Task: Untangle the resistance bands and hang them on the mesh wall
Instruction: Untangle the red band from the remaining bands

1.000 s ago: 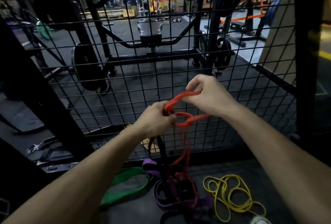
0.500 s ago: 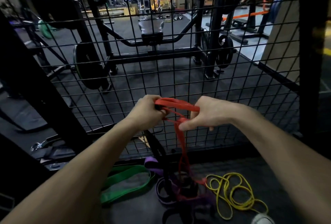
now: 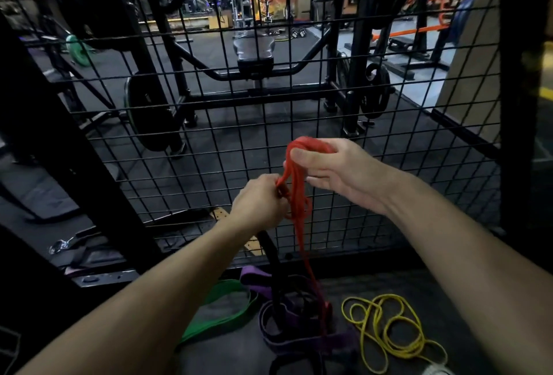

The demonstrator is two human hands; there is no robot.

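The mesh wall [image 3: 209,123] is thin black wire with a dull painted look. The red band [image 3: 299,195] looks like smooth matt rubber, as do the green band [image 3: 221,314] and the thin yellow band [image 3: 389,329]; the purple band [image 3: 299,341] looks softer, perhaps cloth. The floor [image 3: 227,353] is dark, matt and faintly grainy.
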